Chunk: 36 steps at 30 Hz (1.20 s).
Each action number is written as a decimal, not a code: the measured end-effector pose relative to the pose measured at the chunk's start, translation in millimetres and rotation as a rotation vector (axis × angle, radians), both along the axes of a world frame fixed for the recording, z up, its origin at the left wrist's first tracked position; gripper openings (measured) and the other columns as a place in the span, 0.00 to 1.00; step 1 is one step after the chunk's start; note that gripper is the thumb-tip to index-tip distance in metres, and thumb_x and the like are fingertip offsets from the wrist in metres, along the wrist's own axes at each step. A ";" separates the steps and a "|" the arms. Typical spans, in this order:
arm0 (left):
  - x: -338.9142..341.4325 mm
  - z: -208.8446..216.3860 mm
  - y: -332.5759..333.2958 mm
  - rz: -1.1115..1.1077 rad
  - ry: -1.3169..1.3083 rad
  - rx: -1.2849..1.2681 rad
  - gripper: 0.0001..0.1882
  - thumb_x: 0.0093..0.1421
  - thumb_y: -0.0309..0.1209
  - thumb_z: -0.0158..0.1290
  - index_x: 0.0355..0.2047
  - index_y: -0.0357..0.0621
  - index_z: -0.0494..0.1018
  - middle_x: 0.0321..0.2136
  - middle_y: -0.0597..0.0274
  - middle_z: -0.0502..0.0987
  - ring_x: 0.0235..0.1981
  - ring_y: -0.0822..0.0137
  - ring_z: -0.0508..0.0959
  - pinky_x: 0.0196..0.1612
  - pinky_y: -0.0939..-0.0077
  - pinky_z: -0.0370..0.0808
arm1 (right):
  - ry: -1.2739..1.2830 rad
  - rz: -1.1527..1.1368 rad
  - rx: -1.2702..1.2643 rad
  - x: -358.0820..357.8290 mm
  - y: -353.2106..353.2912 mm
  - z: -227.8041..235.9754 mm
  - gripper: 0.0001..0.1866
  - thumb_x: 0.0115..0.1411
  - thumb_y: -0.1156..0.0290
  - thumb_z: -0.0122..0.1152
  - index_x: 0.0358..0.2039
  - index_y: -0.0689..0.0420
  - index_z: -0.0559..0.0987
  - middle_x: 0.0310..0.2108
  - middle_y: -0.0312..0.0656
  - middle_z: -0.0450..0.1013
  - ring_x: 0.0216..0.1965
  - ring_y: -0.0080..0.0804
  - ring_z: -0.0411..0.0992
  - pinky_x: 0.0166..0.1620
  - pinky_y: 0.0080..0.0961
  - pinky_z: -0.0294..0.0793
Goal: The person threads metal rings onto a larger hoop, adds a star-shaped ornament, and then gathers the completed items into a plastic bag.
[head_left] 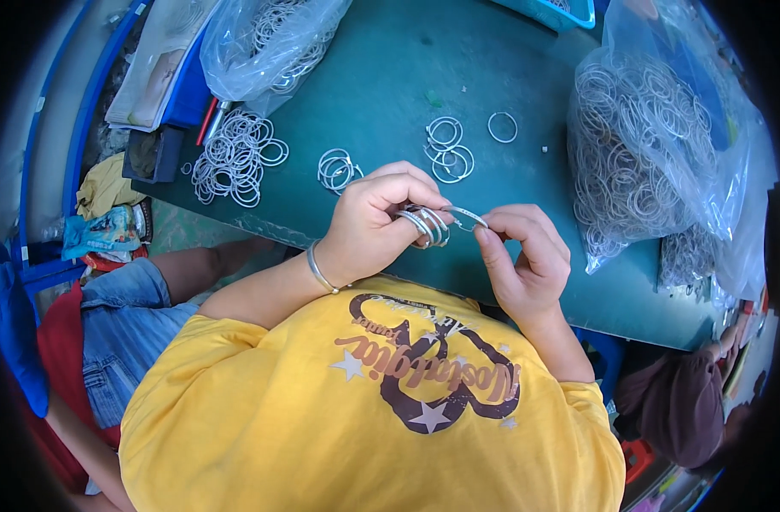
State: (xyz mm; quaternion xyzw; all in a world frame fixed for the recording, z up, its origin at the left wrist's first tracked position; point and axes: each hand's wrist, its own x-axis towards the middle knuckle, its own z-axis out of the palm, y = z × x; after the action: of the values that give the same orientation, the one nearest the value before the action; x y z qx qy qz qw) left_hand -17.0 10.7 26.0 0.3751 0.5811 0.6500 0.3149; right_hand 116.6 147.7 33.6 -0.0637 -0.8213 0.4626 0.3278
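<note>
My left hand [381,215] is closed around several thin silver metal rings [426,229], which hang from its fingers like bangles. Between finger and thumb, my right hand [529,258] pinches the edge of one more silver ring [467,215], which spans the gap to the left fingertips. Just beyond the left hand lie a few loose rings [337,169] on the green table [373,94]. Another small cluster of rings [449,154] and a single ring [503,127] rest farther off. What joins or closes the rings is too small to make out.
A heap of rings [235,162] lies at the left, near a clear bag of rings [279,51] and a small dark box [154,154]. On the right stands a bulging clear bag of rings [633,145]. A light blue basket [552,13] sits at the far edge. People sit at both sides.
</note>
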 end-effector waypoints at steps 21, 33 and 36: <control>-36.8 23.7 -19.8 0.014 -0.792 -0.088 0.08 0.58 0.24 0.51 0.37 0.34 0.72 0.26 0.56 0.75 0.22 0.72 0.76 0.23 0.83 0.74 | 0.114 0.084 0.330 -42.1 -5.9 21.6 0.12 0.44 0.84 0.64 0.32 0.61 0.78 0.32 0.46 0.72 0.29 0.36 0.73 0.30 0.22 0.73; -53.2 11.8 -23.7 -0.076 -0.874 -0.048 0.10 0.59 0.24 0.49 0.40 0.30 0.72 0.28 0.53 0.77 0.23 0.72 0.76 0.24 0.81 0.76 | 0.111 0.050 0.182 -61.0 -12.8 17.5 0.17 0.40 0.76 0.72 0.33 0.62 0.76 0.31 0.44 0.72 0.29 0.33 0.72 0.30 0.20 0.72; -56.0 10.4 -25.1 -0.101 -0.887 -0.064 0.11 0.59 0.25 0.49 0.40 0.30 0.72 0.28 0.53 0.77 0.23 0.72 0.76 0.24 0.82 0.75 | 0.098 0.051 0.179 -64.6 -15.0 18.7 0.18 0.39 0.75 0.72 0.32 0.61 0.76 0.31 0.44 0.72 0.29 0.33 0.72 0.30 0.20 0.72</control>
State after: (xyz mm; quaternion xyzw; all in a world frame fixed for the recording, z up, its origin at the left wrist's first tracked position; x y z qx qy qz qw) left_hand -73.0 -14.4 36.4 0.0782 0.3907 0.7136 0.5761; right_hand 52.0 132.7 52.3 0.0094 -0.8437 0.3980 0.3601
